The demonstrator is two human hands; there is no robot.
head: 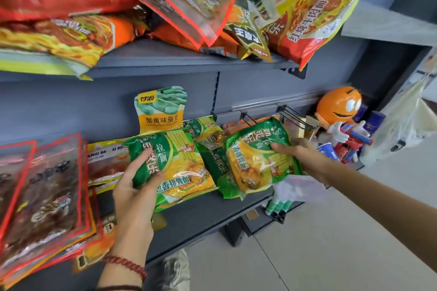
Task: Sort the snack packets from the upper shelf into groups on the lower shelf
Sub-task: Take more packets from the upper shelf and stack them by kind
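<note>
While left hand (pixel 132 186) grips green noodle packet (pixel 175 168) by left edge, right hand (pixel 295 151) clamps second packet (pixel 257 158) just right, long axes tilted, green pile (pixel 208 134) behind, between them.

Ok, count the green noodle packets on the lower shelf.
4 visible: one in the left hand, one under the right hand, two between and behind. More may be hidden.

Single head-worn wide-angle view, facing forward and slightly down at a grey metal lower shelf (pixel 196 217), close range, grey metal upper shelf (pixel 165 54) above eye line at frame top, pale tiled floor (pixel 331 243) lower right, edges bowed by lens
</note>
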